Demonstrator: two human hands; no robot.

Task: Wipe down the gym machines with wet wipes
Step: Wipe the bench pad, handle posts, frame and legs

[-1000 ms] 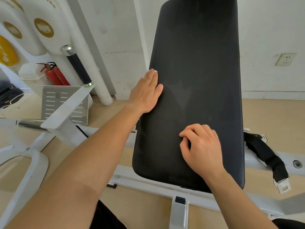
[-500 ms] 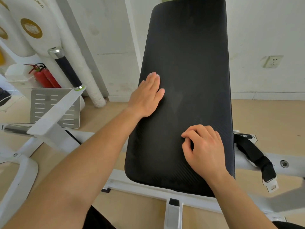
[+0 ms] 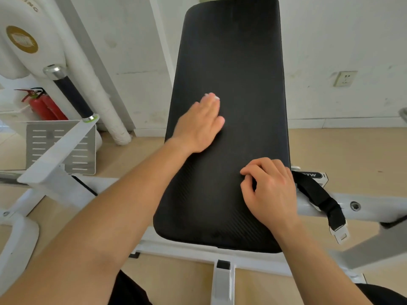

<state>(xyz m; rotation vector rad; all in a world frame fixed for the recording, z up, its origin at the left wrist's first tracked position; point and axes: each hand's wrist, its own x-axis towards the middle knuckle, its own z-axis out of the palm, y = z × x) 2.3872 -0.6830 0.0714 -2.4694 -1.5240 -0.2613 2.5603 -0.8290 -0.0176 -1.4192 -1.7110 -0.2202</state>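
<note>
Wet wipe point(image 3: 211, 96) showed only as a small white scrap past the fingertips of the left hand point(image 3: 198, 126); the rest of it was hidden beneath that hand. The left hand lay flat, fingers straight and pressed together, pushing the wipe against the black pad point(image 3: 231, 62) of the machine, nearer the pad's left edge and about halfway up its length. Such a wipe was probably thin, limp and damp, so it would bunch or slide out if dragged by one corner. Trapping it under the whole flat of the fingers looked the safer hold.

The pad appeared firm under a finely ribbed skin and fixed to its white frame point(image 3: 363, 205), so it would likely take a hard press without shifting, though it might turn slick where wet.

Close to the pad's lower right edge the right hand point(image 3: 268, 190) rested with its fingers curled under and nothing visible in them, seemingly as a brace.

Just beyond that edge a black strap point(image 3: 317, 194) with a metal buckle point(image 3: 340, 234) hung loose over the frame
</note>
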